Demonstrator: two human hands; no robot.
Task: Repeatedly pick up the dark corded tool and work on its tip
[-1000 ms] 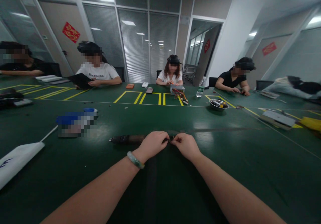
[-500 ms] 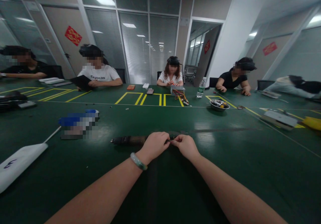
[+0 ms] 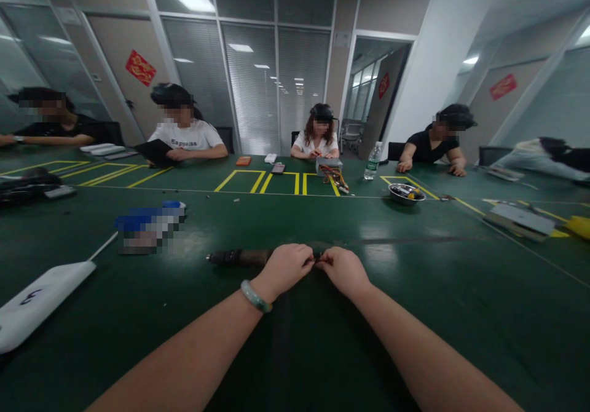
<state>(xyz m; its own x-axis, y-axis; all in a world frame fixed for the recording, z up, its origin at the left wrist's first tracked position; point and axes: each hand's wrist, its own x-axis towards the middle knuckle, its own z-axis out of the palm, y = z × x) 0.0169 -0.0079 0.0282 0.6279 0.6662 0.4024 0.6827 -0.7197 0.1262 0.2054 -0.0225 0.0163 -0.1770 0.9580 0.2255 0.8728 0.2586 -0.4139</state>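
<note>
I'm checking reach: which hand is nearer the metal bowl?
Right. The right hand is on the near side of the metal bowl, to its left; the left hand is farther left.

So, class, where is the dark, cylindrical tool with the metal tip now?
In the head view, the dark cylindrical tool lies on the glossy green table, left of centre, metal tip pointing left, body running behind the left hand.
</note>
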